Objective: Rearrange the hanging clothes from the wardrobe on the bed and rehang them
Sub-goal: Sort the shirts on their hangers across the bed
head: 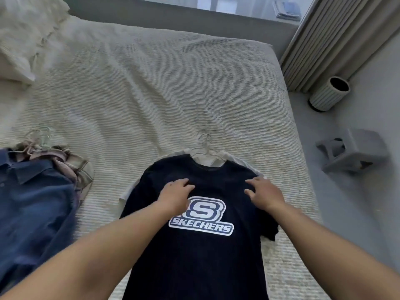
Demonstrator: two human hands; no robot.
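Observation:
A black T-shirt point(201, 252) with a white logo lies flat on the cream bed cover point(151, 94), on top of a white garment point(207, 161) whose edges show at the collar and shoulders. Wire hangers point(204, 146) stick out above the collar. My left hand point(176, 197) rests on the shirt's chest at the left, fingers bent and pressing the fabric. At the shirt's right shoulder my right hand point(263, 191) touches the cloth with spread fingers. A blue collared shirt point(32, 204) lies at the left over a plaid garment point(65, 161) with hangers point(39, 135).
A pillow point(19, 40) sits at the bed's upper left. On the grey floor to the right stand a ribbed white cylinder point(329, 94) and a small grey stool point(352, 150). Beige curtains point(324, 40) hang at the upper right.

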